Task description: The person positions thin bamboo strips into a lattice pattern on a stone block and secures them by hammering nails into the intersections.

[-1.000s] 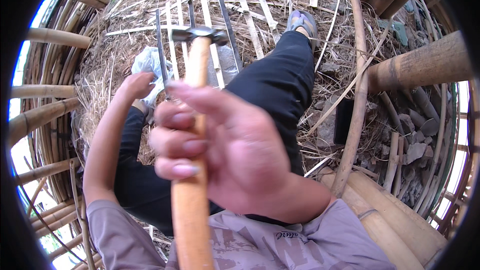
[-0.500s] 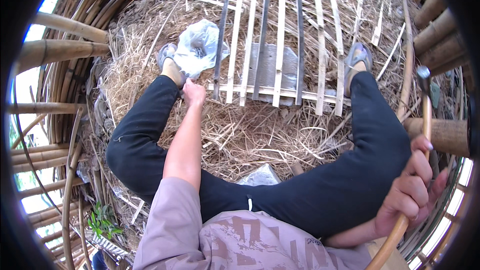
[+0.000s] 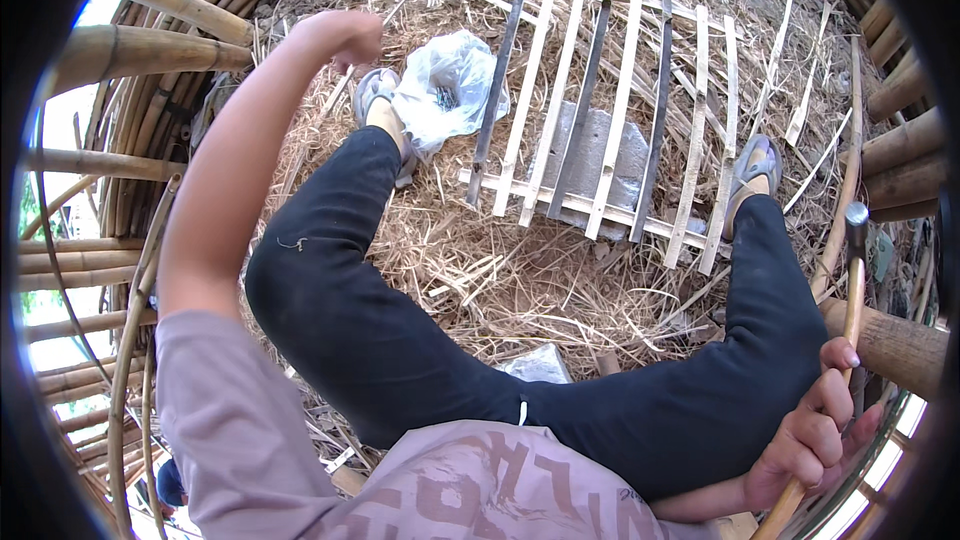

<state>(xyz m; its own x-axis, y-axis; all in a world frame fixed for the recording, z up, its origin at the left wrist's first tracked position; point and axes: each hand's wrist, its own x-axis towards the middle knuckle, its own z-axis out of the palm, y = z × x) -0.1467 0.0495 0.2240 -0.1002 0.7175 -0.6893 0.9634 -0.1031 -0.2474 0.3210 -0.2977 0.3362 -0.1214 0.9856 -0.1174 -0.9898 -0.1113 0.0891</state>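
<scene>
My left hand (image 3: pixel 345 37) is closed and raised at the upper left, beyond my left foot; what its fingers hold, if anything, is hidden. Beside it lies a crumpled clear plastic bag (image 3: pixel 440 65) with small dark pieces showing inside. My right hand (image 3: pixel 815 435) grips the wooden handle of a hammer (image 3: pixel 857 215) at the lower right, its metal head pointing up. Between my feet a slatted frame (image 3: pixel 628 110) of pale and dark wooden strips lies across thin crosspieces. Under its near part is a flat grey slab (image 3: pixel 625 155).
Dry straw (image 3: pixel 460 310) and loose wood strips (image 3: pixel 815 75) cover the ground. Bamboo poles (image 3: pixel 150 48) close in the left side, and a thick bamboo pole (image 3: pixel 890 345) juts in at right. A small wrapped block (image 3: pixel 537 365) lies near my lap.
My left hand has lifted from beside the plastic bag and swung up and left, fingers curled. The view has shifted a little. My right hand still holds the hammer.
</scene>
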